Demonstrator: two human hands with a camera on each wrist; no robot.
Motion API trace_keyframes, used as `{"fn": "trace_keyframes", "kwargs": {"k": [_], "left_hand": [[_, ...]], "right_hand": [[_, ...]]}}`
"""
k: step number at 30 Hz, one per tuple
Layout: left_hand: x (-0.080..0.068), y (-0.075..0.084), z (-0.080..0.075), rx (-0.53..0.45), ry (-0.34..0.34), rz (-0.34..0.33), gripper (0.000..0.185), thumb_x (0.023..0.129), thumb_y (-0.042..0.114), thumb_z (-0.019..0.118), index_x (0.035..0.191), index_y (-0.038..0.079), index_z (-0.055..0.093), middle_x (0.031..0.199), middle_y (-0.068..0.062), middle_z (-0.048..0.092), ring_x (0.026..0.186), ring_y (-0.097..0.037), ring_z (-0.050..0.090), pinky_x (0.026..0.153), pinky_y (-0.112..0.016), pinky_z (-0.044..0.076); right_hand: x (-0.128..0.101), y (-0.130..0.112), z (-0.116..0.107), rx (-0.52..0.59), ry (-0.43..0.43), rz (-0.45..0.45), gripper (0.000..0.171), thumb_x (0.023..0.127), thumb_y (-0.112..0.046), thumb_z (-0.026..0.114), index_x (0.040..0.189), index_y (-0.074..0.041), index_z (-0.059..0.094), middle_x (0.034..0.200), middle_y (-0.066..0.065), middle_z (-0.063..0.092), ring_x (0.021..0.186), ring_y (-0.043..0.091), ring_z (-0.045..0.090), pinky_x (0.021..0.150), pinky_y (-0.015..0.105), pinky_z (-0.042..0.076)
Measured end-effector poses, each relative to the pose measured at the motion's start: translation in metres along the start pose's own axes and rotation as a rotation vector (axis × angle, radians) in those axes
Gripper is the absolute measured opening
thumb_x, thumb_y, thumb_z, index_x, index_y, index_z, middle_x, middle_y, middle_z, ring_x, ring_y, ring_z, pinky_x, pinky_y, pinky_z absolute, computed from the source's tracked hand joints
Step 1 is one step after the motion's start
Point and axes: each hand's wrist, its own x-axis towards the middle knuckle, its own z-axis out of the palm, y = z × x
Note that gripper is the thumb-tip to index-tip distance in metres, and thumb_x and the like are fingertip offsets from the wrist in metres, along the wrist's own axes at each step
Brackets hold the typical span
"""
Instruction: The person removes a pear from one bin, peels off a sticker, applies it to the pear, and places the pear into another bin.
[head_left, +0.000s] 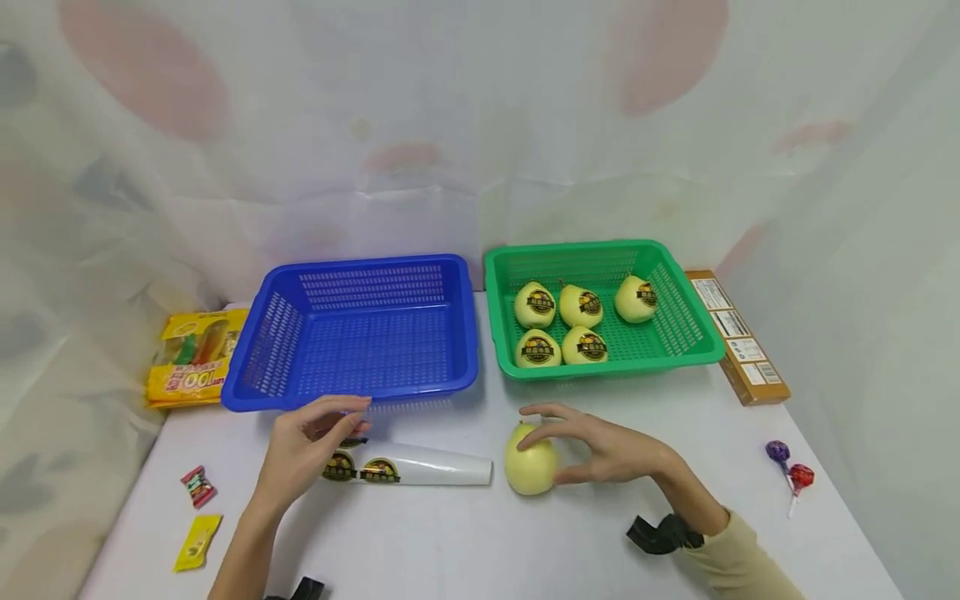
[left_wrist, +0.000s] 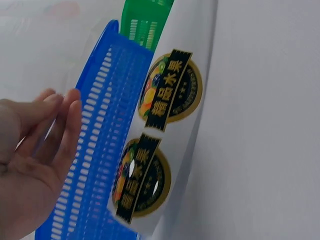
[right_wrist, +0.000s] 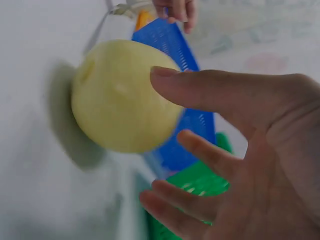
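Touching the pear (head_left: pixel 530 469), right hand (head_left: pixel 611 450) fingers spread; left hand (head_left: pixel 307 450) relaxed above sticker strip (head_left: pixel 408 472).

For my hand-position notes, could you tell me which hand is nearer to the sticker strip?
Left. The left hand hovers over the sticker strip; the right hand is beside the pear.
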Motion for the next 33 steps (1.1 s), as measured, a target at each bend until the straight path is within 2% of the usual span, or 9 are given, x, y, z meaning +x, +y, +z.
{"fn": "trace_keyframes", "kwargs": {"k": [4,8,13,15,17,21,25,28,33], "left_hand": [[-0.014,-0.003,-0.010,0.124,-0.065,-0.010,0.022,0.101,-0.001,0.074,0.121,0.006,0.079,0.116,-0.003,0.083,0.100,-0.005,0.079,0.088,-0.016,0.066],[-0.027,-0.009,-0.015,0.295,-0.087,-0.029,0.025,0.096,0.004,0.081,0.120,0.012,0.082,0.123,-0.005,0.082,0.113,0.007,0.071,0.099,-0.003,0.054],[-0.036,-0.017,-0.014,0.393,-0.116,-0.003,0.040,0.084,0.007,0.092,0.122,0.017,0.082,0.130,-0.002,0.080,0.125,0.009,0.065,0.112,0.006,0.035],[-0.038,-0.020,-0.011,0.419,-0.130,0.022,0.045,0.081,0.007,0.095,0.122,0.018,0.081,0.129,-0.001,0.081,0.124,0.002,0.068,0.113,0.006,0.034],[-0.040,-0.021,-0.009,0.439,-0.134,0.039,0.046,0.079,0.009,0.097,0.121,0.019,0.082,0.127,0.001,0.081,0.121,-0.006,0.072,0.110,0.004,0.040],[-0.043,-0.022,-0.008,0.488,-0.146,0.063,0.050,0.075,0.012,0.099,0.122,0.022,0.082,0.127,0.003,0.081,0.119,-0.021,0.073,0.106,0.003,0.043],[-0.046,-0.026,-0.007,0.547,-0.160,0.062,0.058,0.069,0.012,0.102,0.122,0.021,0.081,0.126,0.002,0.080,0.118,-0.026,0.070,0.108,-0.007,0.049],[-0.047,-0.027,-0.005,0.570,-0.164,0.051,0.058,0.068,0.011,0.102,0.121,0.020,0.082,0.127,0.001,0.080,0.119,-0.029,0.071,0.107,-0.014,0.053],[-0.049,-0.028,-0.005,0.544,-0.174,0.026,0.054,0.072,0.015,0.101,0.122,0.020,0.082,0.137,-0.002,0.076,0.127,-0.035,0.069,0.111,-0.002,0.038]], "right_hand": [[0.007,-0.021,0.003,-0.041,0.070,-0.021,0.050,0.095,-0.019,0.085,0.140,-0.034,0.069,0.171,0.008,0.046,0.160,0.038,0.042,0.126,0.070,0.042],[0.026,-0.047,0.015,-0.032,0.109,-0.088,0.040,0.097,-0.024,0.083,0.134,-0.030,0.072,0.164,0.001,0.054,0.155,0.029,0.048,0.127,0.062,0.046],[0.069,-0.074,0.048,0.163,0.048,-0.147,0.032,0.101,-0.021,0.079,0.132,-0.021,0.072,0.154,-0.001,0.064,0.147,0.015,0.056,0.122,0.041,0.055],[0.089,-0.081,0.065,0.240,0.017,-0.146,0.033,0.104,-0.021,0.076,0.135,-0.016,0.070,0.149,0.002,0.067,0.143,0.013,0.060,0.118,0.032,0.057],[0.109,-0.085,0.083,0.274,-0.003,-0.132,0.036,0.106,-0.021,0.072,0.140,-0.012,0.067,0.146,0.005,0.069,0.140,0.013,0.063,0.116,0.027,0.058],[0.143,-0.084,0.115,0.116,0.040,-0.096,0.039,0.107,-0.024,0.071,0.143,-0.011,0.066,0.144,0.004,0.071,0.136,0.012,0.066,0.116,0.019,0.054],[0.165,-0.078,0.136,-0.118,0.128,-0.022,0.042,0.103,-0.024,0.075,0.142,-0.012,0.067,0.150,0.002,0.067,0.142,0.015,0.061,0.125,0.026,0.049],[0.172,-0.075,0.141,-0.202,0.179,0.026,0.043,0.100,-0.022,0.077,0.141,-0.012,0.068,0.156,0.003,0.063,0.147,0.021,0.056,0.131,0.034,0.043],[0.175,-0.070,0.144,-0.281,0.248,0.042,0.042,0.098,-0.020,0.079,0.139,-0.018,0.071,0.160,0.003,0.061,0.148,0.024,0.054,0.130,0.038,0.044]]}}
